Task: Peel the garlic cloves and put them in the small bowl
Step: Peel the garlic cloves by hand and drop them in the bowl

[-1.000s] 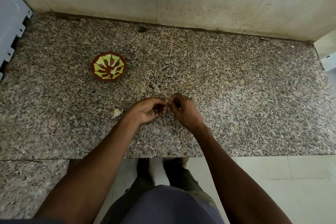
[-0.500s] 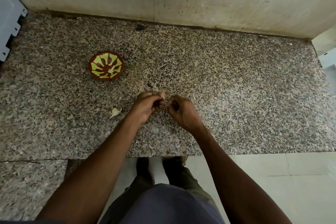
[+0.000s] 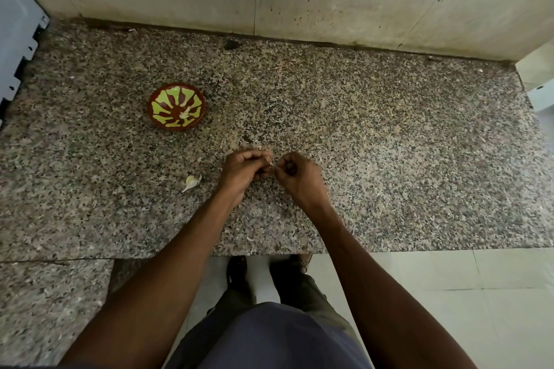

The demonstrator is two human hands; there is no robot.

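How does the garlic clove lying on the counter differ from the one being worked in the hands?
The loose clove lies alone on the granite counter, fully visible and untouched. The held clove is pinched between the left hand and right hand, mostly hidden. Both look pale whitish.

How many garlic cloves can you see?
3. One clove lies on the counter left of the hands, one pale piece sits in the bowl, and one is pinched between the left hand and right hand, mostly hidden.

The speckled grey-brown granite tabletop (image 3: 389, 159) looks polished and smooth. The small red-and-green glazed ceramic bowl (image 3: 159, 121) shines glossy. The pale papery garlic clove (image 3: 191, 181) looks matt.
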